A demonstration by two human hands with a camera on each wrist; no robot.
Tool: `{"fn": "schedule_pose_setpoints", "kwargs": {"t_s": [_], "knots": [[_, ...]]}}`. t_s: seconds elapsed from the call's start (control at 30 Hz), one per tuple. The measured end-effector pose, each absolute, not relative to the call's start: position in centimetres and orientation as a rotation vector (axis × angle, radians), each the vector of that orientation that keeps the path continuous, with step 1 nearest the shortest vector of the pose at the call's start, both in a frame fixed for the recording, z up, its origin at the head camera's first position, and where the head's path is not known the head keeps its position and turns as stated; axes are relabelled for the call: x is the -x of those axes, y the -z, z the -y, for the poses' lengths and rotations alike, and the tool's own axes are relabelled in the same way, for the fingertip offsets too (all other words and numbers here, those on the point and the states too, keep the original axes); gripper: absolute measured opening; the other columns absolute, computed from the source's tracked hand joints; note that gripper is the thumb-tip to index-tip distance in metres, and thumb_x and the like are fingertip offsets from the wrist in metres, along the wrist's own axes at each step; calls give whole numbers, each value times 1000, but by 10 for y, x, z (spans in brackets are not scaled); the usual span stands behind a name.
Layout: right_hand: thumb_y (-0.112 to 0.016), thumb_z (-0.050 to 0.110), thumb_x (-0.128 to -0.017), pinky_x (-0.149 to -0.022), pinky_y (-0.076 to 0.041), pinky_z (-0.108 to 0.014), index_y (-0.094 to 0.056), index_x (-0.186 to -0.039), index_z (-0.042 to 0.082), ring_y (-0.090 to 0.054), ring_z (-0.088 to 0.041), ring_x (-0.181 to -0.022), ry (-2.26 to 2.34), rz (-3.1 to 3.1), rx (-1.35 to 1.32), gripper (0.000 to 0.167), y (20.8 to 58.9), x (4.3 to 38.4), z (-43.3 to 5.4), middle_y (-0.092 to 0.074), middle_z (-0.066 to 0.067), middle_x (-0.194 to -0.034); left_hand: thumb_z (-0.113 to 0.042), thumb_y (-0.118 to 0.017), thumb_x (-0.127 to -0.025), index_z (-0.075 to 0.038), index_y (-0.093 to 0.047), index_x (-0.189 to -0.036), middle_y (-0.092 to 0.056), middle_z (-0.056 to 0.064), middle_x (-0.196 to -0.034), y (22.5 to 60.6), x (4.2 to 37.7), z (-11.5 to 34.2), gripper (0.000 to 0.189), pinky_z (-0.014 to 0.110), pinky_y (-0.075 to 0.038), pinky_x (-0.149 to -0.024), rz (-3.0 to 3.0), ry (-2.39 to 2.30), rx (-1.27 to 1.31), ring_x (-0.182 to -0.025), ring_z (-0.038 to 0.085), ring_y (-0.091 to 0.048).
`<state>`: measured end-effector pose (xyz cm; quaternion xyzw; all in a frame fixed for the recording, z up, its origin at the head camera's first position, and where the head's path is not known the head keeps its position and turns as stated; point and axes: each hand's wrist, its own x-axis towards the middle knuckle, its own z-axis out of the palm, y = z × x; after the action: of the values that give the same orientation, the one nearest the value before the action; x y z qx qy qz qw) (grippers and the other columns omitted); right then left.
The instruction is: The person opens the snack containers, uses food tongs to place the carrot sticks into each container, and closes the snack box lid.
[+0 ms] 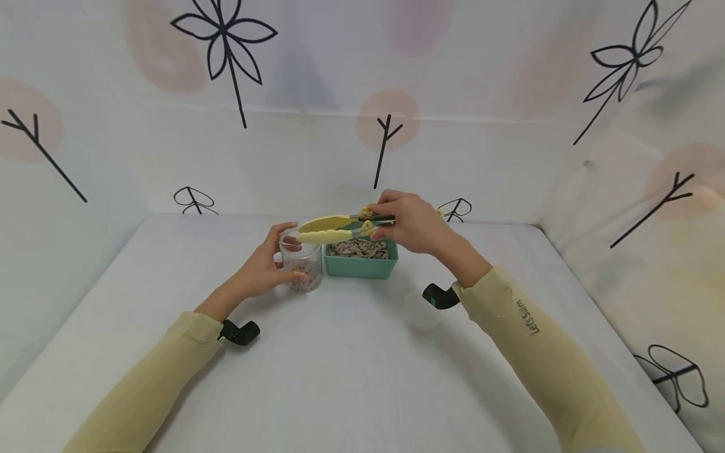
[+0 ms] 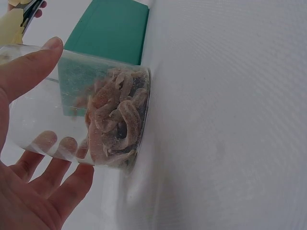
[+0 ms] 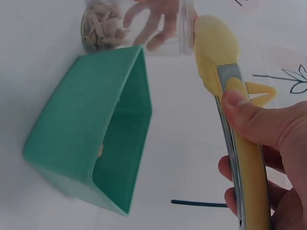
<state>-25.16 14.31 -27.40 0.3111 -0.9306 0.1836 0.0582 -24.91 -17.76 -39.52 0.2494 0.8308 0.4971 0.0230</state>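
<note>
My left hand (image 1: 260, 267) grips a clear jar (image 2: 72, 124), thumb on one side and fingers round the other. Brownish, shrivelled strips (image 2: 117, 117) fill its lower part. In my right hand (image 1: 416, 223) is a pair of yellow tongs (image 3: 242, 139) with metal arms, held from the side. The tongs' yellow heads lie over the jar's mouth in the head view; whether they hold anything cannot be seen. Right beside the jar stands a green rectangular box (image 1: 362, 269), with more such strips (image 1: 359, 248) inside, partly hidden by the tongs.
A translucent round lid (image 1: 421, 313) lies on the white table (image 1: 340, 377), below the right wrist. Black wrist cameras (image 1: 240, 333) sit under both forearms. A patterned cloth wall (image 1: 317, 157) rises behind the table and at its sides.
</note>
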Motion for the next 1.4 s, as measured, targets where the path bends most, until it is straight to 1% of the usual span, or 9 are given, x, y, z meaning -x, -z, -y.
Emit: {"fn": "schedule_pose_setpoints", "kwargs": {"t_s": [0.2,0.33,0.53,0.67,0.73,0.9,0.97,1.17,1.4], "knots": [[-82,22,-84,-77,-51,-35,-60,-137,5,-57,-21,-95,-565,2844,-889,60,272,252,-154,-60,-6,-112,-6,-85,-79,-23,-15,-154,-45,24,-140,395,249,176,104,62,-45,-97,-2557,-1558,-766,-130,37,-46],[-83,24,-84,-80,-51,-37,-58,-140,6,-56,-25,-100,-529,2889,-790,64,270,253,-167,-58,-7,-115,-7,-86,-78,-24,-16,-154,-45,23,-141,395,250,176,104,62,-46,-96,-2568,-1546,-775,-131,36,-46],[-84,23,-83,-80,-50,-40,-59,-138,5,-56,-25,-97,-469,2957,-687,63,275,259,-188,-59,-10,-114,-11,-86,-80,-26,-17,-153,-46,23,-140,396,250,176,101,62,-45,-97,-2566,-1553,-792,-130,36,-47],[-84,25,-82,-81,-50,-42,-59,-137,5,-57,-27,-97,-381,3017,-651,64,280,263,-197,-59,-12,-117,-10,-85,-80,-26,-17,-153,-46,24,-140,395,249,175,102,62,-45,-98,-2567,-1551,-786,-130,36,-46],[-84,27,-82,-82,-51,-43,-59,-137,5,-57,-28,-98,-322,3043,-652,65,282,265,-201,-59,-12,-119,-7,-84,-80,-24,-16,-154,-45,24,-140,395,248,174,102,61,-45,-98,-2569,-1545,-778,-130,37,-46],[-86,26,-80,-85,-50,-45,-60,-136,3,-57,-29,-100,-239,3093,-704,66,283,273,-204,-59,-14,-121,2,-81,-81,-13,-14,-154,-43,29,-140,395,248,171,101,64,-43,-98,-2579,-1528,-767,-131,42,-44],[-86,26,-79,-85,-51,-46,-60,-136,3,-58,-30,-103,-203,3125,-715,66,281,276,-202,-59,-14,-122,4,-81,-80,-11,-14,-154,-43,30,-140,396,248,171,101,66,-42,-98,-2582,-1528,-767,-131,44,-44],[-87,27,-79,-90,-51,-49,-60,-139,9,-57,-30,-111,-69,3251,-706,68,282,285,-185,-56,-13,-129,-3,-83,-80,-20,-15,-155,-46,26,-139,397,248,174,102,63,-45,-97,-2579,-1533,-793,-130,40,-46],[-84,21,-82,-93,-50,-44,-58,-140,8,-54,-29,-110,-148,3281,-775,64,293,293,-172,-55,-12,-128,-11,-85,-81,-26,-18,-153,-47,24,-138,397,248,178,100,60,-47,-96,-2576,-1544,-829,-130,37,-46]]}}
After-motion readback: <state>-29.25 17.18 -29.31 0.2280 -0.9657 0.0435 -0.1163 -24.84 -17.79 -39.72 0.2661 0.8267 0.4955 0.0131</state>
